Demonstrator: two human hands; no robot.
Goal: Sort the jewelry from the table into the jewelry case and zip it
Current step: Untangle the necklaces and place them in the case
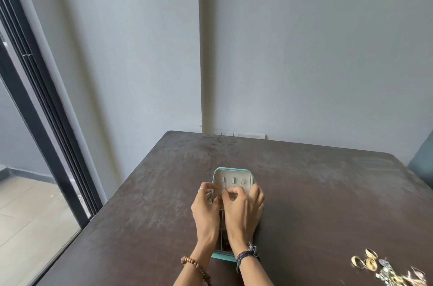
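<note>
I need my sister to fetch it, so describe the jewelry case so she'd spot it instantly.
On the dark brown table, look near the middle, under both hands. The jewelry case lies open there: the only teal-edged box, cream inside, unlike the loose jewelry pile at the near right.

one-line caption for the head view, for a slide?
Both hands work over the open teal jewelry case; loose jewelry waits at right.

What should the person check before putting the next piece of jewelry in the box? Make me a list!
1. Jewelry case open on the table: ok.
2. Left hand steadying the case: ok.
3. Right hand free for the next piece: not ok, its fingers pinch at something small.
4. That piece properly seated in the lid: cannot tell.
5. More jewelry waiting: ok, jewelry pile lies to the right.
6. Empty compartments left: cannot tell, hands cover them.
</note>
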